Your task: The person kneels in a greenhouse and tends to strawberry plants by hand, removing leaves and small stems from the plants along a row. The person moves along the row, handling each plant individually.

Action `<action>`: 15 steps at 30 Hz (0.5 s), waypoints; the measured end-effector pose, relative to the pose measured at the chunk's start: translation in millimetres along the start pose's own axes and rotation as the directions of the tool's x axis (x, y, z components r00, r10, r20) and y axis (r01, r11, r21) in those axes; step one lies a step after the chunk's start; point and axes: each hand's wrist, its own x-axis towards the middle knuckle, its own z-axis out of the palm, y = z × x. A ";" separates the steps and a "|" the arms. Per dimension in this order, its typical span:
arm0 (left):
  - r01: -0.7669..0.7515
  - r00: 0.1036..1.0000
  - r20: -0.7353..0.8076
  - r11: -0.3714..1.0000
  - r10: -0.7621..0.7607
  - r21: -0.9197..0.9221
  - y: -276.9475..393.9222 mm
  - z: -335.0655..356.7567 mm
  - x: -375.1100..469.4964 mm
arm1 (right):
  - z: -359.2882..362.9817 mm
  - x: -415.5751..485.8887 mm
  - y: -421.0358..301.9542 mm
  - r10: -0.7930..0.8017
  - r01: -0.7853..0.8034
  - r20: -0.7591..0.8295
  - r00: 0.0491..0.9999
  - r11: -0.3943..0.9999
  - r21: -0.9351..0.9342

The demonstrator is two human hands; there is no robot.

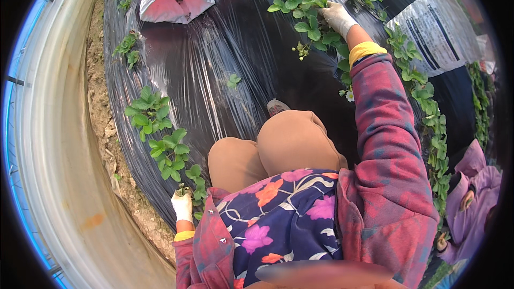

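My right hand (335,17), in a pale glove, reaches into the leaves of the strawberry plants (313,26) at the upper right; its fingertips are partly hidden by foliage. Low on the left, my left hand (183,205), also gloved, is closed around a small bunch of plant bits (183,190), beside the left row of strawberry plants (170,152). Whether the right fingers grip a stem cannot be seen. A cluster of small pale green fruit (301,51) hangs below the right hand's plants, and a white flower (349,96) shows beneath the right sleeve.
Black plastic mulch film (192,72) covers the beds. A red and white sack (176,2) lies with its mouth facing me. A white printed sack (435,28) rests over the right rows. Along the left runs a plastic greenhouse wall (52,108). A co-worker in purple (472,204) is at the lower right.
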 end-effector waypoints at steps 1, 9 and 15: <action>0.010 1.000 -0.004 1.000 -0.010 0.003 2.2 0.3 -0.9 | 2.3 5.7 0.5 0.029 -0.032 -0.101 0.994 0.999 -0.020; -0.011 1.000 -0.017 0.999 0.011 0.039 12.8 1.0 -4.2 | 20.6 19.3 -1.2 -0.008 0.008 -0.002 1.000 0.989 -0.146; -0.035 0.999 -0.030 0.998 0.037 0.054 11.1 1.4 -3.5 | 24.0 16.0 -0.8 -0.070 -0.018 -0.210 0.975 0.919 -0.393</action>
